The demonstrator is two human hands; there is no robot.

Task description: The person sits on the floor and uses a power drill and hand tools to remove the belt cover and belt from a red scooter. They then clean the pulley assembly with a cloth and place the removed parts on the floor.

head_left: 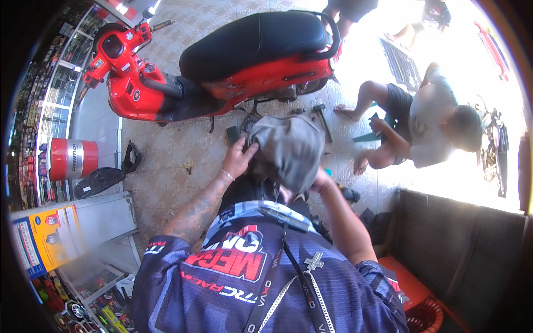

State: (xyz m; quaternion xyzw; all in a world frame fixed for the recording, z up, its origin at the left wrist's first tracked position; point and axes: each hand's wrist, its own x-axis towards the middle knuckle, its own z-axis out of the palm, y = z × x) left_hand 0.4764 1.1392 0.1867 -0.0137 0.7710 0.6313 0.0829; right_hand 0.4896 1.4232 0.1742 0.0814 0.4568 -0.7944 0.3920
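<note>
A rounded grey cloth item (288, 147), creased and cap-like, lies between my hands in front of my lap. My left hand (240, 159) has its thumb and fingers closed at the cloth's left edge. Beside those fingers is a small dark block-like object (233, 135); I cannot tell whether the hand touches it. My right hand (321, 181) is at the cloth's lower right side, its fingers mostly hidden by it. Whatever lies under the cloth does not show.
A red scooter (244, 72) with a black seat stands ahead. A hammer-like tool (323, 122) lies on the tiled floor. Another person (430, 119) sits at the right. A red drum (74, 159) and a black scooter part (100, 183) are at the left.
</note>
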